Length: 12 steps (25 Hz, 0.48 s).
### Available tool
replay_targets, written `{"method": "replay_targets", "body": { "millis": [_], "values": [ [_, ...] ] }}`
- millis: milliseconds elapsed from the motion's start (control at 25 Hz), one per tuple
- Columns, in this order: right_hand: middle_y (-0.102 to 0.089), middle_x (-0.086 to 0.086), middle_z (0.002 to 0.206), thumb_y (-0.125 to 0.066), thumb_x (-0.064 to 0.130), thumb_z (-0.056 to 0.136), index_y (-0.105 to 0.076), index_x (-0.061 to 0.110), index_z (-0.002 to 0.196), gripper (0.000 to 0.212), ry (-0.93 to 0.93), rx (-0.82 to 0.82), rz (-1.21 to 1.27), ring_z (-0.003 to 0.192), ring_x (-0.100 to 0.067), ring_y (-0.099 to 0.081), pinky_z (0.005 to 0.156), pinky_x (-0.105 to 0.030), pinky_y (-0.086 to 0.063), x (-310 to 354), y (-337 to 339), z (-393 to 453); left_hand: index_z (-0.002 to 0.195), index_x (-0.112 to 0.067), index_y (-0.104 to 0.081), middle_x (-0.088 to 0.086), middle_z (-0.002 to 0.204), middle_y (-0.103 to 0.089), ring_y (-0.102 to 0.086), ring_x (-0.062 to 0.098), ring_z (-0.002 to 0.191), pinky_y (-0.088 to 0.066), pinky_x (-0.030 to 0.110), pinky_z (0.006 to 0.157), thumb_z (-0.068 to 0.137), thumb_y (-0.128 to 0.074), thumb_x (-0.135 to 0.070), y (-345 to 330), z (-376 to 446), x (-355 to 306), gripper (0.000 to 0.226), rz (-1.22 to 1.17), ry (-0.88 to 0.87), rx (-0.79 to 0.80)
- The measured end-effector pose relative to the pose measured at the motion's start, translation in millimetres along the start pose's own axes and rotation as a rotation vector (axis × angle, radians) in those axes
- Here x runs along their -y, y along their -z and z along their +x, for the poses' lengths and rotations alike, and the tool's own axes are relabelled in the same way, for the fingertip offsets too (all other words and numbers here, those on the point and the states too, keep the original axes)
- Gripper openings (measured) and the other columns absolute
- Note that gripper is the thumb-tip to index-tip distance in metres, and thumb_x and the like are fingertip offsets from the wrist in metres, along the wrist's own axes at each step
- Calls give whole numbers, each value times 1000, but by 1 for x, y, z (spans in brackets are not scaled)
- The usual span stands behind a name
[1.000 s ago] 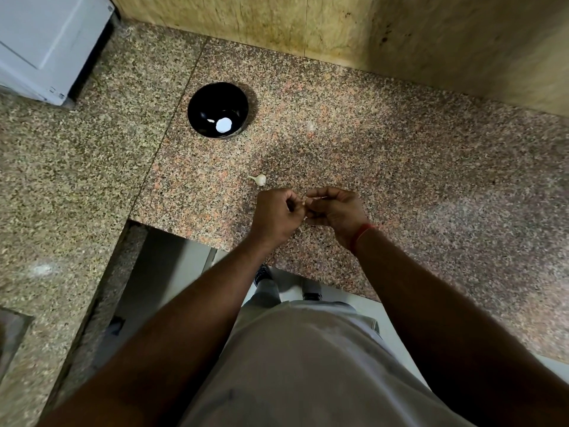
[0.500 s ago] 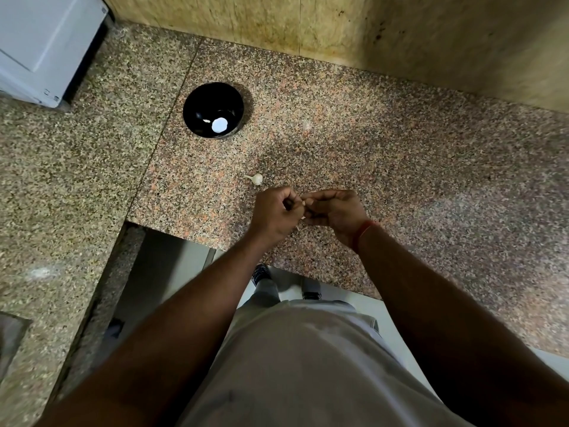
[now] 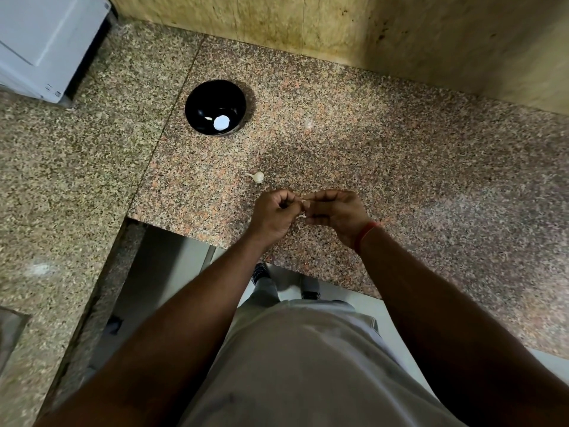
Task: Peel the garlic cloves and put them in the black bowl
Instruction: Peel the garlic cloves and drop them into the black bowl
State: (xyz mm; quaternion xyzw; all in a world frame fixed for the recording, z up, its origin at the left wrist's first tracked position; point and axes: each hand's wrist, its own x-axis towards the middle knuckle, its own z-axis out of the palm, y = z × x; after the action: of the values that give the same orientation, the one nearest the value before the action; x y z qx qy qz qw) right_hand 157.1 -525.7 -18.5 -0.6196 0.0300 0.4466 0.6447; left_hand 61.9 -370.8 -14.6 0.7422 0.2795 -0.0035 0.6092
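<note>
Little had moved since the earlier frames: both hands kept to the same spot above the near edge of the counter, fingertips still pressed together, and only the view had slid a touch.

Between those fingertips sat a garlic clove (image 3: 302,208), mostly hidden, with pale slivers of skin showing at the top and bottom of the pinch. The left hand (image 3: 275,214) was curled closed, thumb and forefinger nipping the clove from the left. The right hand (image 3: 334,212) met it from the right, fingers bent in and closed on the same clove; a red band (image 3: 365,232) circled that wrist.

Just beyond the hands, a little to the left, a second garlic clove (image 3: 257,176) lay on the granite counter (image 3: 400,167), unpeeled, its thin tail pointing left. Farther off and to the left stood the black bowl (image 3: 215,107), upright on the stone, well apart from the hands. Inside it were a bright white round patch, which I cannot tell from a glare, and a small pale piece beside it.

At the far left corner stood a white appliance (image 3: 46,41). A yellowish wall (image 3: 369,29) ran along the far side of the counter.
</note>
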Motion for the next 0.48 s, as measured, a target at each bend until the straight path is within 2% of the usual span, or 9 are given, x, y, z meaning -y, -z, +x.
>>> {"method": "replay_targets", "body": {
  "millis": [160,280,360,480],
  "values": [
    [-75,-23,96,-74,-3,86,-72,-9,106,21,33,-36,-40,78,-31,-70,77,-47,-63,0,1,1,77,-16,-69,-12,54,-59,-48,0,45,-40,25,51,90,-67,1,-2,2,-2,21,19,12,17],
    [-74,-27,97,-71,-3,89,-71,-11,107,20,56,-67,-32,74,-30,-71,70,-42,-63,0,3,1,82,-7,-71,-8,59,-61,-51,3,47,-43,26,52,91,-67,-1,-2,3,-2,12,43,18,-42],
    [-74,-27,97,-71,-2,90,-72,-10,107,19,64,-77,-35,76,-31,-72,70,-42,-63,-1,3,2,84,-2,-71,-3,64,-63,-52,7,51,-45,28,55,91,-67,-2,-2,5,0,8,59,9,-70],
    [-75,-25,94,-71,-2,90,-73,-8,105,16,73,-102,-64,75,-30,-72,74,-45,-63,-4,3,4,80,-4,-71,-1,66,-64,-53,7,56,-45,24,55,91,-68,-4,-5,6,2,12,121,-16,-118]
  ]
}}
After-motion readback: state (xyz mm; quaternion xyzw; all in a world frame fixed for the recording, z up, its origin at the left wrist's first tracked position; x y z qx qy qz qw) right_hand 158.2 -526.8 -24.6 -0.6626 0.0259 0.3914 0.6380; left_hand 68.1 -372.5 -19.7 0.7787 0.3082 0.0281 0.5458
